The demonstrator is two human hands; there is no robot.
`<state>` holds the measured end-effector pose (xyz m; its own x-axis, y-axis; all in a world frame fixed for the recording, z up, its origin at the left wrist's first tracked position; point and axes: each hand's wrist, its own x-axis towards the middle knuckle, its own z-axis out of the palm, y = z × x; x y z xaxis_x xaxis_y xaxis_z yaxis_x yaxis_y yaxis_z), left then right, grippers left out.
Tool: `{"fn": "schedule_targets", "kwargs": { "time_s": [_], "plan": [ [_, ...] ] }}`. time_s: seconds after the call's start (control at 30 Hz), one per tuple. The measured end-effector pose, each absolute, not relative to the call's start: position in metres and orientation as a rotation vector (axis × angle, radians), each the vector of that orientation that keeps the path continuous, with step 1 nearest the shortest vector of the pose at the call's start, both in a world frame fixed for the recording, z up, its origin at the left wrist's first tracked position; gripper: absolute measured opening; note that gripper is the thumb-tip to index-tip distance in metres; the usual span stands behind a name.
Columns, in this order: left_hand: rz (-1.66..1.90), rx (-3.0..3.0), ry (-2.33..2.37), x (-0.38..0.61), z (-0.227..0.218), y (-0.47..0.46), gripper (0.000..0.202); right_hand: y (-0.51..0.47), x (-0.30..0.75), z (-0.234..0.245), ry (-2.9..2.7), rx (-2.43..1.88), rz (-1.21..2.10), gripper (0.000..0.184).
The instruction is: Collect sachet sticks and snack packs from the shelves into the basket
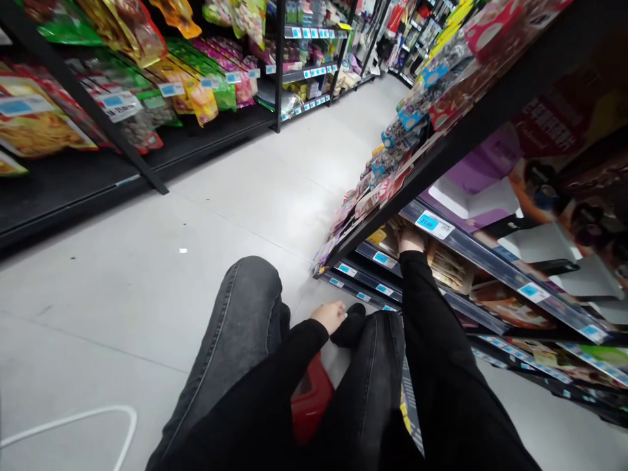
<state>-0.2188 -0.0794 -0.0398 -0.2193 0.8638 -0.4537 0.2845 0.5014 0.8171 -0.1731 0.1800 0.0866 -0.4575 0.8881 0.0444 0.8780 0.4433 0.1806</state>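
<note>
My right hand (411,241) reaches into a shelf compartment on the right, beneath a ledge with a price tag (434,224). Its fingers are hidden among packaged goods, so their grip does not show. Beside the wrist stand flat packs (449,267) in a box, and a yellow-brown package (383,237) lies to its left. My left hand (330,316) hangs between my knees above a black shoe (349,325), fingers loosely curled in, with nothing visible in them. Below that forearm a red plastic object (312,396) shows partly between my legs.
Close on the right, the black shelf unit (441,160) carries hanging snack packs (400,134) on its end. Across the pale floor (206,216), another rack (206,140) holds bagged snacks. A white curved bar (98,411) is at bottom left.
</note>
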Motion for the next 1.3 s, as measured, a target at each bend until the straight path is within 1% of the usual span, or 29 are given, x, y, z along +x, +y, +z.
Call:
{"fn": "schedule_targets", "kwargs": {
  "time_s": [0.07,0.1,0.2,0.3,0.4,0.47,0.53,0.57,0.63,0.7,0.77,0.83,0.87,0.97,1.03,1.07,1.1,1.13,1.2,1.23,1.27,1.3],
  "plan": [
    [0.769,0.900,1.723,-0.217,-0.041,-0.078,0.022,0.174,-0.169,0.082,2.686,1.786,0.359,0.046],
    [0.788,0.859,1.700,-0.216,-0.042,-0.077,0.021,0.171,-0.167,0.080,2.726,1.888,0.349,0.047],
    [0.838,0.728,1.605,-0.213,-0.043,-0.073,0.019,0.164,-0.160,0.071,2.799,2.086,0.187,0.048],
    [0.859,0.567,1.480,-0.214,-0.042,-0.070,0.019,0.156,-0.148,0.060,2.916,2.001,0.067,0.045],
    [0.896,0.412,1.336,-0.221,-0.037,-0.070,0.023,0.143,-0.138,0.049,3.156,1.813,0.020,0.034],
    [0.933,0.345,1.243,-0.227,-0.030,-0.072,0.031,0.129,-0.134,0.044,3.318,1.600,-0.011,0.024],
    [0.962,0.295,1.079,-0.232,-0.019,-0.077,0.044,0.106,-0.132,0.040,3.437,1.223,-0.087,0.014],
    [0.973,0.265,0.951,-0.234,-0.014,-0.080,0.050,0.092,-0.131,0.038,3.463,0.980,-0.141,0.011],
    [0.986,0.186,0.648,-0.236,-0.003,-0.085,0.058,0.061,-0.127,0.035,3.419,0.479,-0.246,0.014],
    [0.950,0.136,0.489,-0.236,0.002,-0.087,0.055,0.033,-0.120,0.031,3.293,0.072,-0.309,0.019],
    [0.855,0.145,0.526,-0.233,0.000,-0.086,0.050,0.012,-0.109,0.026,3.204,-0.103,-0.336,0.022],
    [0.773,0.179,0.661,-0.229,-0.007,-0.084,0.045,-0.005,-0.095,0.022,3.227,0.006,-0.336,0.023],
    [0.771,0.202,0.720,-0.228,-0.010,-0.084,0.043,-0.013,-0.088,0.020,3.266,0.176,-0.321,0.022],
    [0.871,0.313,0.767,-0.226,-0.015,-0.086,0.036,-0.046,-0.069,0.018,3.271,0.916,-0.253,0.024],
    [0.911,0.423,0.737,-0.223,-0.013,-0.087,0.045,-0.066,-0.063,0.016,3.141,1.317,-0.293,0.033],
    [0.913,0.468,0.732,-0.220,-0.011,-0.087,0.051,-0.073,-0.062,0.014,3.082,1.470,-0.391,0.037],
    [0.908,0.492,0.751,-0.216,-0.010,-0.087,0.057,-0.077,-0.061,0.011,3.033,1.625,-0.559,0.040],
    [0.913,0.504,0.799,-0.211,-0.008,-0.086,0.061,-0.077,-0.060,0.006,2.979,1.799,-0.802,0.039],
    [0.951,0.515,0.948,-0.197,-0.009,-0.084,0.066,-0.070,-0.059,-0.006,2.749,2.145,-1.480,0.037],
    [0.986,0.532,1.025,-0.190,-0.011,-0.083,0.067,-0.063,-0.058,-0.013,2.548,2.246,-1.846,0.035],
    [1.024,0.563,1.087,-0.183,-0.014,-0.082,0.068,-0.057,-0.056,-0.019,2.330,2.258,-2.163,0.034],
    [1.059,0.603,1.129,-0.177,-0.017,-0.082,0.068,-0.051,-0.055,-0.025,2.141,2.208,-2.395,0.032]
  ]
}}
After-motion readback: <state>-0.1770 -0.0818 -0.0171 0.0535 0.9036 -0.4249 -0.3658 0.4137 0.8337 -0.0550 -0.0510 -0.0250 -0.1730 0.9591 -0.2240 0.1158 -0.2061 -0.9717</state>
